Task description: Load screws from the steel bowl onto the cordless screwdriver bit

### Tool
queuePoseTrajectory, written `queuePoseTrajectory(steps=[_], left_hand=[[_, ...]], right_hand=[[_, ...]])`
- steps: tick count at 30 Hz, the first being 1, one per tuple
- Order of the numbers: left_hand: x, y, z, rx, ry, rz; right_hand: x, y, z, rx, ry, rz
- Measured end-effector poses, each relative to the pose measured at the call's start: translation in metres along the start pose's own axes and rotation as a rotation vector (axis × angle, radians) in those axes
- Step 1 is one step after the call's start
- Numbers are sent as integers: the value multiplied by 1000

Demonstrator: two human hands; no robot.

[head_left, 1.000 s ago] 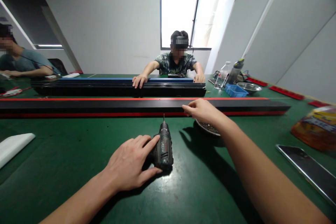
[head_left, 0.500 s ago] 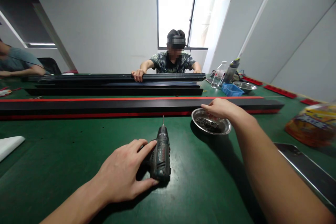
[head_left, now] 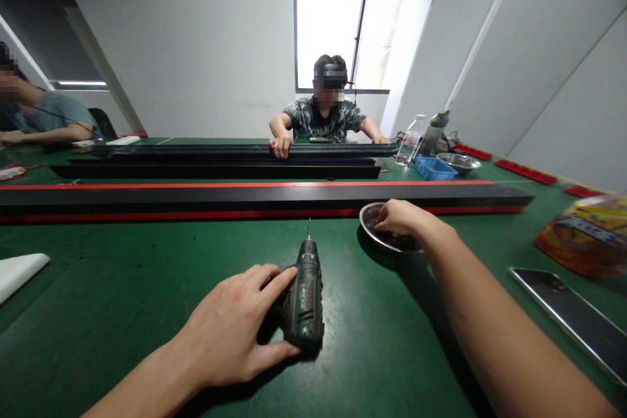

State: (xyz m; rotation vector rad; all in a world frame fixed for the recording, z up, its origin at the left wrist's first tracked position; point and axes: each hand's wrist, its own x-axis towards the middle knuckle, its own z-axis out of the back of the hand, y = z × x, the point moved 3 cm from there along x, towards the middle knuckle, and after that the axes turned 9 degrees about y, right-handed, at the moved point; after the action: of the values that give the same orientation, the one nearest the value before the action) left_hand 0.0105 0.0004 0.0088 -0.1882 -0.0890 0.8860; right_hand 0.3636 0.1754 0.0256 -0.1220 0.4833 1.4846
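My left hand (head_left: 245, 320) grips a dark power drill (head_left: 304, 300) that lies on the green table with its thin bit pointing away from me. To the right, my right hand (head_left: 402, 217) reaches down into a round metal bowl (head_left: 365, 221) of small dark pieces. Its fingers are pressed together among the pieces, and whatever they hold is too small to name. Just beyond the bowl and the drill bit, a long black bar (head_left: 235, 197) with red edges lies across the table.
Several black profiles (head_left: 220, 171) lie behind the bar, where a person's hand (head_left: 281, 146) rests. A blue basket (head_left: 435, 168), bottles and another metal bowl (head_left: 458, 162) stand back right. A phone (head_left: 573, 313) and an orange bag (head_left: 585, 235) are at right, white foam (head_left: 22, 274) at left.
My right hand has lowered into the bowl and its fingers have closed among the pieces. The person opposite has shifted a hand and the rear black profile to the right.
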Motion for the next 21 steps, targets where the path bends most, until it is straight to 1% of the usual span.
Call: queuePoseTrajectory(steps=[7,11,15,21], left_hand=[[0,1,1,-2,1,5],[0,1,1,0,17,11],[0,1,0,-1,20,16],[-1,0,0,0,28,17]], right_hand=[[2,-1,0,-50,-53,-9],[1,1,-1,-55,-42,-9],[0,3,-1,-62,-73,9],[4,-2,-1,-54,-36,-35]])
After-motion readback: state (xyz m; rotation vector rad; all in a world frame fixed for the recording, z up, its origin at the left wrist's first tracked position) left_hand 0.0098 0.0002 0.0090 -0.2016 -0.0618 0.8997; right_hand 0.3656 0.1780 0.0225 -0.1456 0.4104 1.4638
